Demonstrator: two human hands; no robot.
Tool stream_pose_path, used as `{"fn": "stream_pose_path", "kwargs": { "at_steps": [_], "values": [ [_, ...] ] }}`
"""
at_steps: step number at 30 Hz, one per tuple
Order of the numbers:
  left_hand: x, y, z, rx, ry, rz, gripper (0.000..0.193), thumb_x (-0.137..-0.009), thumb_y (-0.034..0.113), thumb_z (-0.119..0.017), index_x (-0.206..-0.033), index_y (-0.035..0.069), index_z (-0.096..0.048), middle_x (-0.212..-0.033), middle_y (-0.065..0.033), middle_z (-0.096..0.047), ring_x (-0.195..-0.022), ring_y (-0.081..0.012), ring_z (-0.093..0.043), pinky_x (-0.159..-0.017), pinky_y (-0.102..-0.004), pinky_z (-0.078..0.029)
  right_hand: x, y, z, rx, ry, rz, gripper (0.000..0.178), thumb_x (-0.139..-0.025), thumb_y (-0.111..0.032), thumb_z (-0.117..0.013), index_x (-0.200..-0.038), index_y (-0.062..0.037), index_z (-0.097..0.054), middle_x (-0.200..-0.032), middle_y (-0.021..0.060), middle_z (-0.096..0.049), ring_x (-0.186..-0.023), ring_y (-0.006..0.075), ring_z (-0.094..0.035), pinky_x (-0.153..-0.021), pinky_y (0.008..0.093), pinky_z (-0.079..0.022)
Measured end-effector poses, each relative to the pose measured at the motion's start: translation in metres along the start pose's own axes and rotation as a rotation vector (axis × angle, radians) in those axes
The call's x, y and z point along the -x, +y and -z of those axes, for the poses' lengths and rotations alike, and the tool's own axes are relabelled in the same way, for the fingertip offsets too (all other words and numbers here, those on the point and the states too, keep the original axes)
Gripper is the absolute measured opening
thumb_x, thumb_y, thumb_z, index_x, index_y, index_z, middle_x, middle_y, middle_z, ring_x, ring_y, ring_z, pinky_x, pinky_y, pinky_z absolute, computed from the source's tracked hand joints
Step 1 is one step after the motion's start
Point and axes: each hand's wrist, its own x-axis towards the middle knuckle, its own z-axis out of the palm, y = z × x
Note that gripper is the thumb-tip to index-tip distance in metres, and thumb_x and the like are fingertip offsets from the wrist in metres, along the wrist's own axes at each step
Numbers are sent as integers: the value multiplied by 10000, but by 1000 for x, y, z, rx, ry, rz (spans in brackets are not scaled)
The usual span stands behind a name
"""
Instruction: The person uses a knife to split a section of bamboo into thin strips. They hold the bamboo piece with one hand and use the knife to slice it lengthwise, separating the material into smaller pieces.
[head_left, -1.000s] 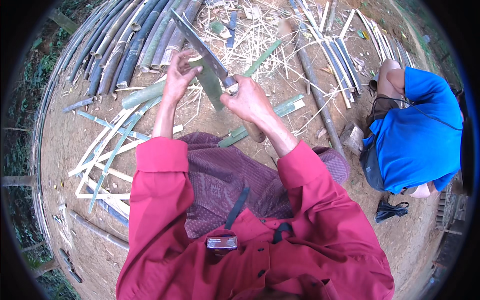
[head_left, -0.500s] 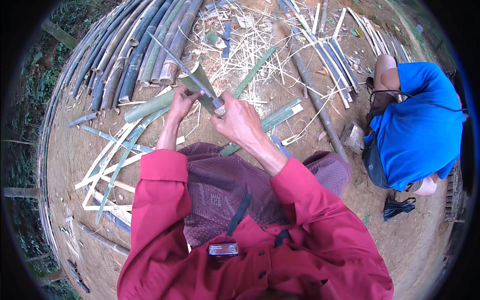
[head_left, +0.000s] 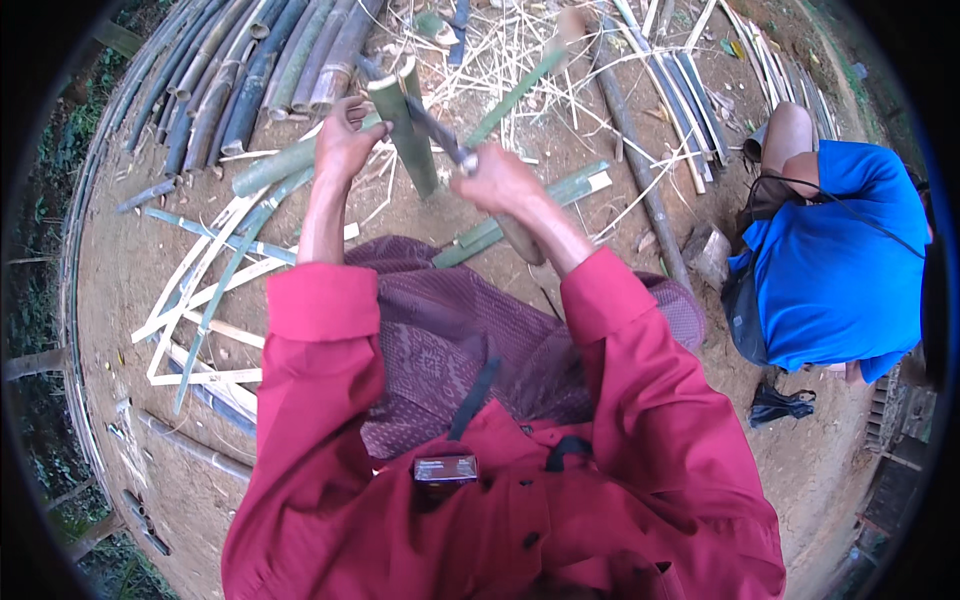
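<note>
A patch of brown dirt ground [head_left: 830, 470] serves as an open-air bamboo workplace, where a seated person in a long-sleeved crimson shirt [head_left: 640, 480] works with a blade. At three o'clock, a co-worker in a bright blue shirt [head_left: 840, 260] bends low; between ten and eleven, a pile of dark-green and grey bamboo poles [head_left: 246, 110] fans outward. Pale, thin bamboo shavings [head_left: 500, 60] litter twelve o'clock.

Near eleven o'clock, a long knife with a dark metal blade and brown wooden handle [head_left: 436, 125] meets a short, hollow green bamboo section [head_left: 408, 150] standing nearly upright. Half a second ago the blade lay in full view across the section's rim; now its middle disappears behind the near wall, and the top shows two parts. The split appears to have begun, though no clear gap shows at the lower end, so it is probably unfinished.

The right hand [head_left: 497, 180] is clenched around the knife's handle. The left hand [head_left: 342, 145] sits at the section's nine o'clock side, thumb at its edge; whether it grips the bamboo cannot be told.
</note>
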Motion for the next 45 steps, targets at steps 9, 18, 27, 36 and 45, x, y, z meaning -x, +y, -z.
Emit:
{"fn": "stream_pose_path", "kwargs": {
  "at_steps": [9, 18, 27, 36, 45],
  "values": [
    [-24, 11, 0, 459, -192, -177, 563, -770, 249, -740, -1259, 49, -546, -1138, -141, -635, -1121, -224, -566, -1021, -365, -390, -43, 24, -30, -92, -93, 131, 335, -763, -197, -621, -996, 40, -580, -639, 84, -606, -549, 148, -597, -534, 305, -490],
    [-58, 1, -8, 546, -207, -7, 406, -888, 123, -547, -1282, 31, -525, -1256, -146, -578, -1130, -214, -560, -917, -308, -448, -68, 8, -32, 67, -21, 77, 578, -727, -156, -604, -1276, 4, -520, -719, 125, -643, -603, 187, -632, -602, 340, -525],
    [-107, -81, -1, 582, -67, -112, 368, -763, 241, -765, -1096, 103, -691, -936, -16, -679, -859, -96, -605, -774, -248, -464, -100, -6, -66, 208, 101, 22, 410, -735, -129, -614, -1132, -37, -571, -743, 107, -629, -630, 197, -613, -617, 384, -523],
    [-148, -117, -19, 735, -15, -43, 277, -779, 121, -745, -1046, 86, -679, -930, -38, -677, -815, -104, -609, -733, -229, -474, -95, 118, -175, 74, -29, -272, 416, -741, -208, -652, -1102, -11, -595, -866, 198, -660, -773, 311, -654, -748, 398, -540],
    [-180, -146, -22, 686, 218, -47, 449, -740, 159, -790, -1114, -1, -599, -875, -89, -640, -663, -130, -591, -597, -240, -463, -117, 105, -90, 548, -25, -501, 315, -743, -146, -625, -1025, -11, -664, -954, 184, -678, -890, 285, -676, -749, 387, -551]
  ]
}}
